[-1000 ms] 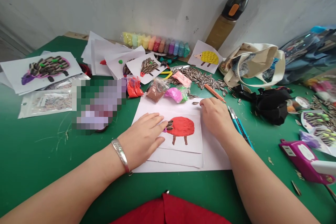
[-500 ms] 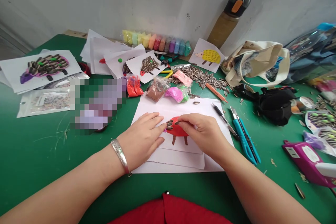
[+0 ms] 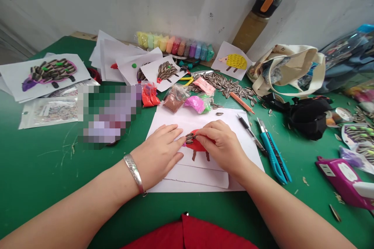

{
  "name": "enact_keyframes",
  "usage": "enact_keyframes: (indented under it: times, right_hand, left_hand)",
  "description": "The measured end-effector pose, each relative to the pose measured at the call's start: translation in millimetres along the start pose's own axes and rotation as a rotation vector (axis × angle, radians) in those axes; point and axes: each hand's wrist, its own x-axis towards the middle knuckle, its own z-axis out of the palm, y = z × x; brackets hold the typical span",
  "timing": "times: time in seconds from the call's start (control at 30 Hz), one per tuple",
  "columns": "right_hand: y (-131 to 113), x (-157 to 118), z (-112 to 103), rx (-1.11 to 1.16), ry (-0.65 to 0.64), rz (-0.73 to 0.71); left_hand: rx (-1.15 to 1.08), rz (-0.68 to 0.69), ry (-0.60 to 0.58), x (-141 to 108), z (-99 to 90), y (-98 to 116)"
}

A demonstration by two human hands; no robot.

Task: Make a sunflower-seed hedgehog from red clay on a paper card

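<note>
In front of me lies a stack of white paper (image 3: 175,175), its top sheet bearing a red clay animal body (image 3: 197,146) with two brown legs. Several striped sunflower seeds (image 3: 189,138) sit at the body's left end, beside a bit of pink clay. My left hand (image 3: 163,148) rests flat on the sheet, fingers outstretched, fingertips at the left edge of the animal. Thumb and forefinger of my right hand (image 3: 219,144) pinch a sunflower seed against the upper part of the red clay, touching the seeds there. The right hand covers the body's right end.
Clay packets (image 3: 175,98) and a heap of sunflower seeds (image 3: 224,85) lie beyond the paper. To the right are a pen (image 3: 248,129), a blue utility knife (image 3: 273,155) and a magenta glue gun (image 3: 344,183). Finished seed pictures (image 3: 52,72) lie left; a bottle (image 3: 257,17) leans at the wall.
My right hand has moved slightly left and down, bringing its seed onto the clay against the other seeds. My left hand stays in place.
</note>
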Motion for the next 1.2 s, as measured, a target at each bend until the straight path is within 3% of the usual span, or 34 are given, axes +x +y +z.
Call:
enact_keyframes:
  times: [0.5,0.8,1.2]
  right_hand:
    - [-3.7,-2.0,7.9,-0.088,-0.031,-0.041]
    - [-1.9,-4.8,-4.0,-0.126,-0.040,0.019]
    - [-7.2,-1.8,1.9,-0.164,-0.038,-0.025]
  left_hand:
    - [0.062,0.005,-0.040,0.8,1.7,1.8]
    - [0.038,0.009,-0.032,0.1,1.3,1.5]
    - [0.047,0.008,-0.023,0.7,2.2,1.7]
